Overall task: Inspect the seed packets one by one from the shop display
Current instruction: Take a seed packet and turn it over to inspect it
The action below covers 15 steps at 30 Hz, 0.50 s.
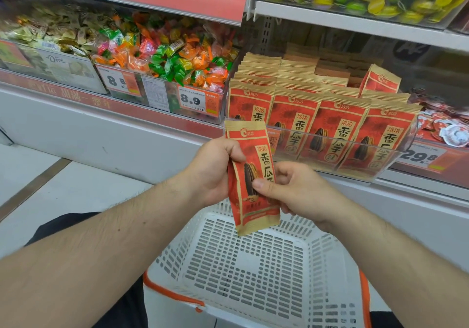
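I hold one red and tan seed packet [250,150] upright in front of the shelf, its printed face toward me. My left hand [212,173] grips its left edge with curled fingers. My right hand [291,190] pinches its right side, thumb across the front. Behind it, several rows of the same seed packets [330,129] stand in a clear plastic display tray [380,167] on the shelf.
A white perforated shopping basket [253,272] with orange trim sits below my hands. Clear bins of wrapped candy [172,61] with price tags fill the shelf to the left. Small red and white packets [446,127] lie at the right. Another shelf runs overhead.
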{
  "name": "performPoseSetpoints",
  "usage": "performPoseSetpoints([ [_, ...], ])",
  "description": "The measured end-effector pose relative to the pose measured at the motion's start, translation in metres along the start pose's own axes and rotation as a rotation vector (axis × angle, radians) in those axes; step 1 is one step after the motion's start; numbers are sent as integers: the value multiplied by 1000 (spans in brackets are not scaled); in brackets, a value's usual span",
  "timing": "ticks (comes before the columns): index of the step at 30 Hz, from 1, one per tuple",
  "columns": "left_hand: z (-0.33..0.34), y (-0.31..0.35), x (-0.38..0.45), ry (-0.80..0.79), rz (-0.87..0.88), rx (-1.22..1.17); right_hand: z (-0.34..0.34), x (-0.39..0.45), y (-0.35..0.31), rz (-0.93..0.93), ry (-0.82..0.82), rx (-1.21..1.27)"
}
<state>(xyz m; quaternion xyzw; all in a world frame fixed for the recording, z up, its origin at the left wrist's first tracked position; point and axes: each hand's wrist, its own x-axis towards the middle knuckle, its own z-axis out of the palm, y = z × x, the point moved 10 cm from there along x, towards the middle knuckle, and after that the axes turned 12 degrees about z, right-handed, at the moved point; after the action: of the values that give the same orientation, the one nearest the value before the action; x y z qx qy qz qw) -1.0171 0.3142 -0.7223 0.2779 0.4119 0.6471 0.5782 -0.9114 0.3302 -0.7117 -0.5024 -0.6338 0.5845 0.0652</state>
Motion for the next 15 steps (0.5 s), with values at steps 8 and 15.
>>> performPoseSetpoints([
  [8,-6,11,4,-85,53,301,-28,6,-1,-83,137,210],
  [15,-1,15,-1,-178,50,394,-43,2,1,-78,146,348],
])
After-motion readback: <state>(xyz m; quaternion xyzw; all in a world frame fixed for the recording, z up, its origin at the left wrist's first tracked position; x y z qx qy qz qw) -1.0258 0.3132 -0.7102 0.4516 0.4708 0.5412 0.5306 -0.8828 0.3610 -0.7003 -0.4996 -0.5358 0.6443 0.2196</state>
